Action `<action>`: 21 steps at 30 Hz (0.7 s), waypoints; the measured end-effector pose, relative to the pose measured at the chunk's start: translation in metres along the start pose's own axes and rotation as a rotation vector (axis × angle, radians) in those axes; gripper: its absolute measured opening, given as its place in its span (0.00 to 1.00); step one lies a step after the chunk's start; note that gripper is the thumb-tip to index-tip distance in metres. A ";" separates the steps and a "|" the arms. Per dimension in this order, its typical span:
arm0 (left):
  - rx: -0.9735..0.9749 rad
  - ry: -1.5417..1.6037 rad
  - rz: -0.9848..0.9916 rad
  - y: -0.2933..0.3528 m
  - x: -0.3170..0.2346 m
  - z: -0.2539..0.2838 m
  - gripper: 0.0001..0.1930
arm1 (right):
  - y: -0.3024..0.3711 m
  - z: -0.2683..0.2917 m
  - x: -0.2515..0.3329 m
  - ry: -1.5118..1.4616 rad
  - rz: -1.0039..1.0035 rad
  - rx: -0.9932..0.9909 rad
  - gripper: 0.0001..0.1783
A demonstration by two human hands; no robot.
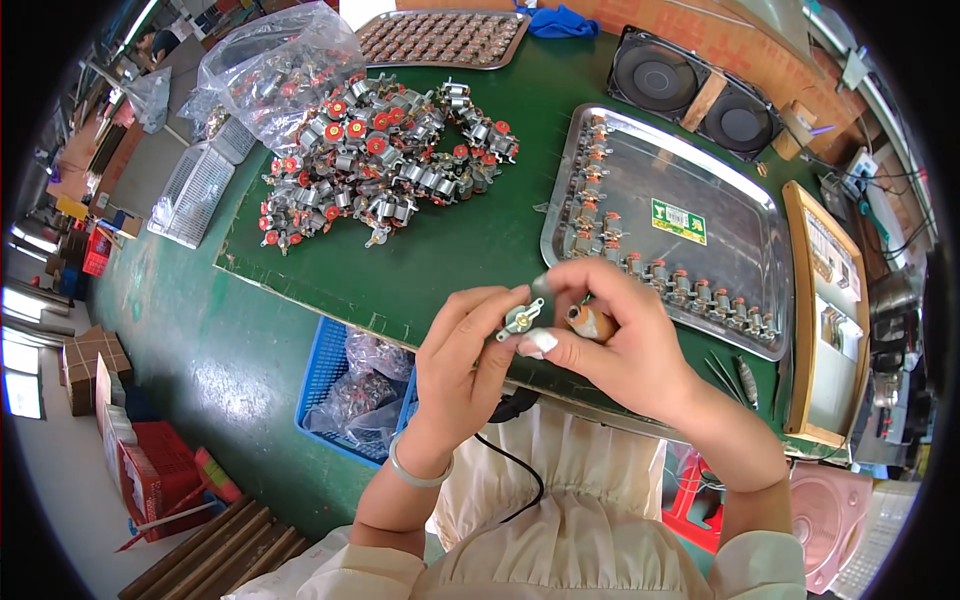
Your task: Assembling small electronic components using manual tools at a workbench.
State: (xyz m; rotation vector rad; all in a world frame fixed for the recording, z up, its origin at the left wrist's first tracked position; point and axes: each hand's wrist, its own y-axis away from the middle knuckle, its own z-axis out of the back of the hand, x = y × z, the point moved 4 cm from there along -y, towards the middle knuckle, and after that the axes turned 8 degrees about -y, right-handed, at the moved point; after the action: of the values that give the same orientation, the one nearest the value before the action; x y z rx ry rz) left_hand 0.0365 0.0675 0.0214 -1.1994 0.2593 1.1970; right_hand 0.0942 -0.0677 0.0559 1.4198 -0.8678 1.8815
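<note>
My left hand [460, 350] pinches a small silvery metal part [521, 318] between thumb and fingers; it has a flange with a holed ear at each end and a brass-coloured centre. My right hand [625, 335] curls round a brown, tape-wrapped cylindrical tool handle [592, 322], its hollow end pointing toward the left hand. White wrapping [538, 343] covers the right thumb's tip, which is close beside the part. The right index fingertip is blurred above the part. Both hands are held over the table's near edge.
A large heap of similar parts [380, 150] with red discs lies on the green table [470, 245]. At the right, a metal tray [680, 180] carries rows of them along its edges. Behind are a filled tray [440, 38] and two black fans [655, 75]. Below left stands a blue crate [318, 395].
</note>
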 end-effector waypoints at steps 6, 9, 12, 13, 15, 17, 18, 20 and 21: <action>0.060 0.269 0.136 0.002 0.005 -0.013 0.12 | 0.005 0.004 0.005 0.340 0.496 -0.027 0.16; 0.023 0.160 0.079 0.004 0.003 -0.016 0.12 | 0.010 0.004 0.001 0.425 0.513 -0.070 0.17; 0.003 -0.015 0.003 0.000 -0.008 -0.017 0.13 | 0.018 0.002 0.003 0.634 0.550 -0.139 0.18; 0.007 -0.011 0.005 0.001 -0.007 -0.019 0.13 | 0.019 0.002 0.002 0.620 0.509 -0.138 0.17; -0.054 -0.129 -0.073 0.004 -0.008 -0.021 0.13 | 0.020 0.004 0.001 0.607 0.465 -0.138 0.16; -0.077 -0.160 -0.092 0.006 -0.007 -0.026 0.16 | 0.019 0.010 -0.005 0.326 0.339 -0.123 0.13; -0.104 -0.194 -0.112 0.006 -0.009 -0.028 0.18 | 0.021 0.012 -0.005 0.331 0.332 -0.130 0.13; -0.070 -0.169 -0.101 0.005 -0.010 -0.033 0.17 | 0.024 0.018 -0.011 0.231 0.253 -0.133 0.12; -0.043 -0.154 -0.088 0.004 -0.011 -0.036 0.16 | 0.027 0.022 -0.014 0.198 0.224 -0.123 0.13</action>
State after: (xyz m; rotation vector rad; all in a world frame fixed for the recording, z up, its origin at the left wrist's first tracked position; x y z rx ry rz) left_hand 0.0433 0.0315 0.0114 -1.1378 0.0651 1.2161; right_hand 0.0885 -0.1025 0.0436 1.0793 -1.0588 2.0529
